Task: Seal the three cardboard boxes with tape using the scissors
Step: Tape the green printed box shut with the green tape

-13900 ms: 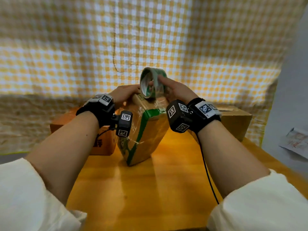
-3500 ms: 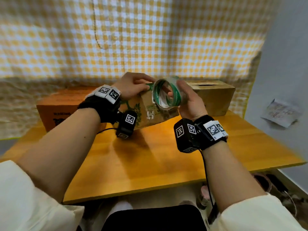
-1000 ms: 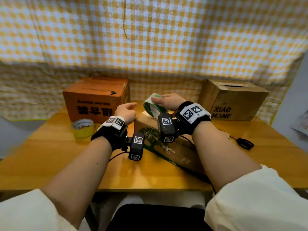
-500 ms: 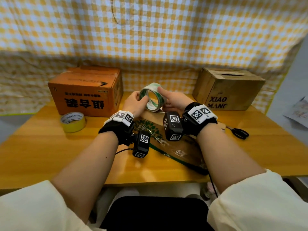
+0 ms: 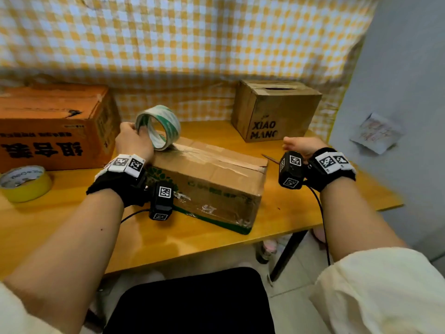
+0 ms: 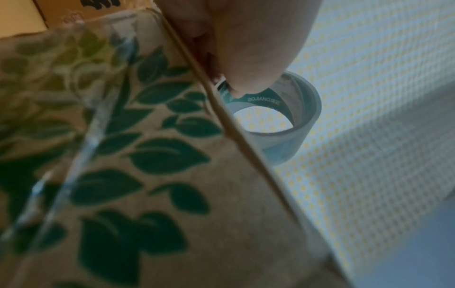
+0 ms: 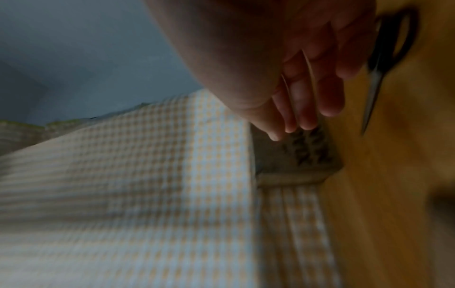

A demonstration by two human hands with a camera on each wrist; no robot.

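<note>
A: On the wooden desk, what does the middle box consist of?

B: Creased brown cardboard box printed with green leaves, glossy clear tape along its top seam. The left hand grips a ring-shaped roll of green-and-white tape, standing on edge at the box's left top end, fingers curled round its rim.

A: And the right hand?

B: It hovers right of that box, fingers loosely extended, holding nothing. The scissors lie flat on the desk just beside it.

A: Which view shows them?

B: The right wrist view: black loop handles, grey blades, though blurred. The head view shows only a blade tip behind the box. The left wrist view adds lettering inside the roll's core.

A: Other boxes?

B: Orange box to the left, lettered brown box behind right. A yellow tape roll lies far left.
</note>
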